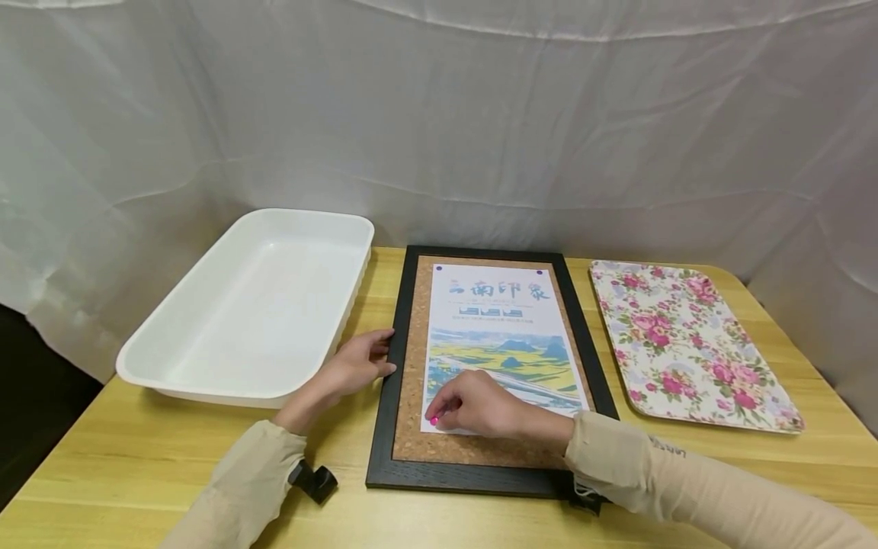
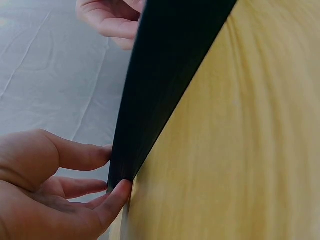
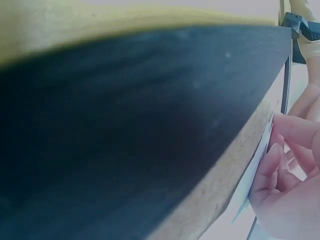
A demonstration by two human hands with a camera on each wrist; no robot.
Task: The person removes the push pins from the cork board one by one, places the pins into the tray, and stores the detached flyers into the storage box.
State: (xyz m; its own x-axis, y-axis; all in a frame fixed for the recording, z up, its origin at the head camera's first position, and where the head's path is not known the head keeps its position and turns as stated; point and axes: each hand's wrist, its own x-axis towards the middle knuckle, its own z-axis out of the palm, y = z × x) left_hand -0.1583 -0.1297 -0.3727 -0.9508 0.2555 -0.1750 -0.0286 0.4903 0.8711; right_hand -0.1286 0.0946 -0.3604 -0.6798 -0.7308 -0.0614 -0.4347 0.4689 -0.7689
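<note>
A cork board (image 1: 406,412) in a black frame lies flat on the table, with a printed landscape poster (image 1: 494,313) on it. Purple pins (image 1: 439,268) sit at the poster's two far corners. Over its near left corner, my right hand (image 1: 480,404) pinches a bright pink push pin (image 1: 434,421) between thumb and fingers. In the right wrist view, the right hand (image 3: 290,175) hides the pin. My left hand (image 1: 358,360) touches the left side of the black frame (image 2: 150,95) with its fingertips; in the left wrist view its fingers rest against the edge without wrapping round it.
A deep white tray (image 1: 363,284) stands to the left, its near right corner close to my left forearm. Right of the board lies a flat floral tray (image 1: 693,343). A pale cloth (image 1: 480,114) hangs behind the wooden table (image 1: 103,473).
</note>
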